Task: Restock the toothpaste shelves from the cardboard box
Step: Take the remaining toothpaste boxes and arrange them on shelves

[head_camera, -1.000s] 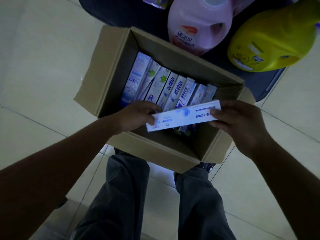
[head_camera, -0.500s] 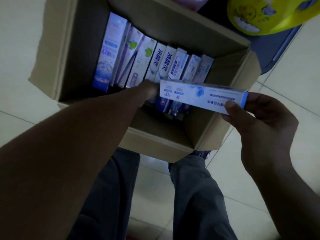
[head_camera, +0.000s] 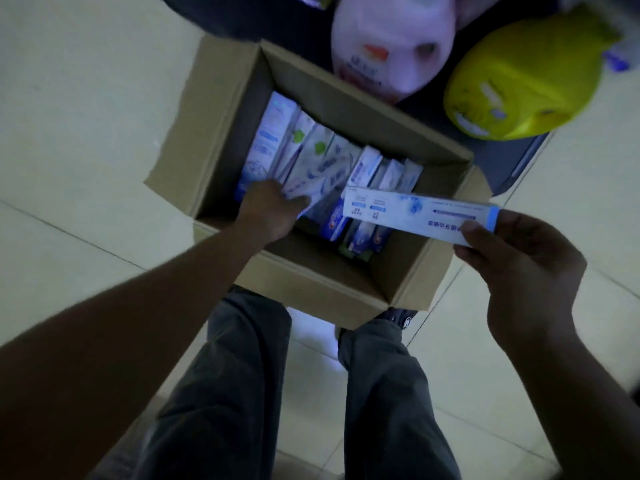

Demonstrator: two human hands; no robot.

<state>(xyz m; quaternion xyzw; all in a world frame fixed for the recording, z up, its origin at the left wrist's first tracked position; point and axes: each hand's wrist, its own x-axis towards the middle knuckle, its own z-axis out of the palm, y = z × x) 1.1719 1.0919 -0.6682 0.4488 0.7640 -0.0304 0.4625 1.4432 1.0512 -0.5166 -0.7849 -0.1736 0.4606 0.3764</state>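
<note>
Reaching into the cardboard box [head_camera: 311,285], left hand [head_camera: 273,209] touches packed cartons [head_camera: 311,161], grip unclear; right hand [head_camera: 519,268] pinches 1 likely light, stiff toothpaste carton [head_camera: 415,213] endwise.

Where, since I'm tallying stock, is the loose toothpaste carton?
Head view: the toothpaste carton is in the right hand, held over the right side of the cardboard box.

Left arm extended forward and down, left hand [head_camera: 273,216] in among the packed cartons [head_camera: 311,168]; grip blurred, unclear. Right arm bent, right hand [head_camera: 519,268] held level, thumb and fingers pinching one carton [head_camera: 415,213] by its end.
</note>
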